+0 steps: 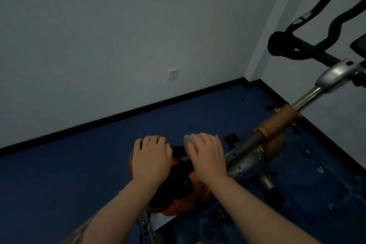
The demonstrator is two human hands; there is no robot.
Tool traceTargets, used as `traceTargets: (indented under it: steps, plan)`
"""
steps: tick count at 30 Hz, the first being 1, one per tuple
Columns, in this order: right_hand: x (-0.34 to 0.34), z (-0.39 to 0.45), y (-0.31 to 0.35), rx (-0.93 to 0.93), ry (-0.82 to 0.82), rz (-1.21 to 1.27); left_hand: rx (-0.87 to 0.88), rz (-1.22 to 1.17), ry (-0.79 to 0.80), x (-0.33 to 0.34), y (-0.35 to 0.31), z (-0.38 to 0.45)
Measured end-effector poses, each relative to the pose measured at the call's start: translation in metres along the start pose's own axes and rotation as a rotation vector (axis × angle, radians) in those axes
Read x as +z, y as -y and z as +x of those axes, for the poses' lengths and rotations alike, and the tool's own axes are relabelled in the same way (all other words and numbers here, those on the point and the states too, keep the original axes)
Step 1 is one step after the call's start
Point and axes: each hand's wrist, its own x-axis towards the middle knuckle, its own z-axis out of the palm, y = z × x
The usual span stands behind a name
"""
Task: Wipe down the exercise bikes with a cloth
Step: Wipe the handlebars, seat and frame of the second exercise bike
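Note:
An exercise bike stands on the blue floor, its black and orange saddle [179,188] low in the middle of the view. My left hand [151,159] rests palm down on the saddle's left side, fingers curled over its edge. My right hand [208,155] presses a pale grey cloth [188,140] onto the saddle's front end. Only a corner of the cloth shows past my fingers. The bike's frame [276,125], orange and silver, runs up to the right to the black handlebars [309,45].
A white wall with a socket [172,73] and a black skirting board [138,111] closes the room behind. The corner lies at the upper right. A pedal [231,138] sticks out beyond the saddle. Blue floor [69,174] spreads to the left.

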Motion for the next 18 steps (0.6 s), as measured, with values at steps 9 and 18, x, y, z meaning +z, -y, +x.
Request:
traceTargets:
  steps: [9, 18]
  plan:
    - [0.000, -0.020, 0.010, -0.161, -0.016, -0.025, 0.028, 0.121, 0.087, -0.002, 0.003, 0.008]
    - [-0.013, 0.034, 0.011, -0.067, 0.133, -0.091, -0.076, -0.140, 0.014, -0.004, 0.003, 0.006]
